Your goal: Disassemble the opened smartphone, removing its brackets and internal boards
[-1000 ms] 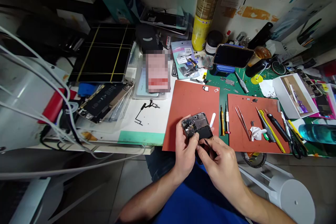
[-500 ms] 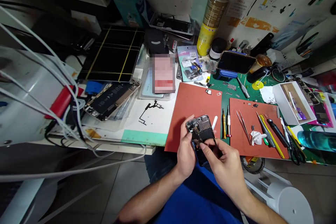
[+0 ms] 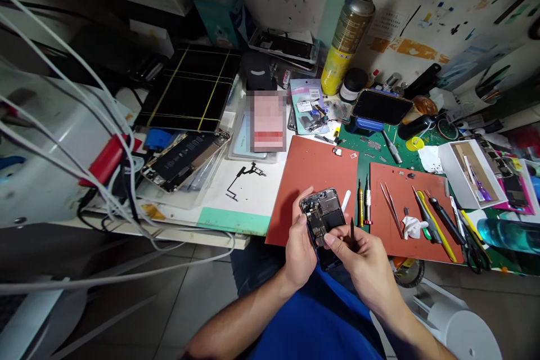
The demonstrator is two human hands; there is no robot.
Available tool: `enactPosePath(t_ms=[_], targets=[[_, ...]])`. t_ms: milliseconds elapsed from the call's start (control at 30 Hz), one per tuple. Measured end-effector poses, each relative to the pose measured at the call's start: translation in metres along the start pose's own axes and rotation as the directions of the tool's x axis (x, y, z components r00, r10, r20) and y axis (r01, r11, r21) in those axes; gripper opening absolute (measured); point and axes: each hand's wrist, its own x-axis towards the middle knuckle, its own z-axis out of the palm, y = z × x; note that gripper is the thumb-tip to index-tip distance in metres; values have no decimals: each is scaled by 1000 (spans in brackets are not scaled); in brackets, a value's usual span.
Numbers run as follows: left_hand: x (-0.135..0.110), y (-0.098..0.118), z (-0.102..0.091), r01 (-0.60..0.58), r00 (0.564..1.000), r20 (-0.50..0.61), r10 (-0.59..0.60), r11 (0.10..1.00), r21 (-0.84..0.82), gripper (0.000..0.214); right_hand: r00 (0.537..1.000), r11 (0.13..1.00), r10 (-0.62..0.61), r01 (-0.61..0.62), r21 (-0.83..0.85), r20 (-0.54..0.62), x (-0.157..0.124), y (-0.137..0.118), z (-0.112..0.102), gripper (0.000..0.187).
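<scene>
An opened smartphone [image 3: 328,214] lies tilted in my left hand [image 3: 300,247], its inner boards and dark battery bare. The fingers wrap its left edge, with the thumb along the side. Over the phone's lower part is my right hand [image 3: 358,250], closed, thumb and forefinger together against the circuit board area. A thin black pointed spudger [image 3: 352,228] sticks up from between its fingers; the rest of the tool is hidden. Whether the fingertips also pinch a small part cannot be seen. Behind the phone lies a reddish-brown mat [image 3: 312,163].
Two screwdrivers [image 3: 360,202] stand between the mats. On the right mat [image 3: 383,180] lie tweezers [image 3: 392,211], a crumpled tissue [image 3: 413,227] and several hand tools. A black flex cable [image 3: 242,177] rests on white paper at left. A spray can [image 3: 348,39] and propped phone [image 3: 382,106] are behind.
The view has shifted slightly. My right fingers have moved a little on the phone, and the black spudger now stands more upright. My left hand keeps its hold.
</scene>
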Motion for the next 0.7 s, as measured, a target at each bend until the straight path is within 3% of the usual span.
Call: enactPosePath(t_ms=[133,267,467,700], targets=[[0,-1,0,2,1000,8,-2,1000,-14,53,998,997,-29,25,-67,-62,-2,2,-1,46],[1,-2,0,-4,1000,26,4,1000,-11,52,998,993,-47,42,-111,-43,-3,0,-5,45],[1,-3,0,-8,1000,-8,8,1000,-2,50,990,947,-123,97,-306,-68,-5,-8,-8,44],[1,-5,-3,-29,999,-20,30,998,56,51,1000,996,-17,17,-88,4,-1,-9,-10,44]])
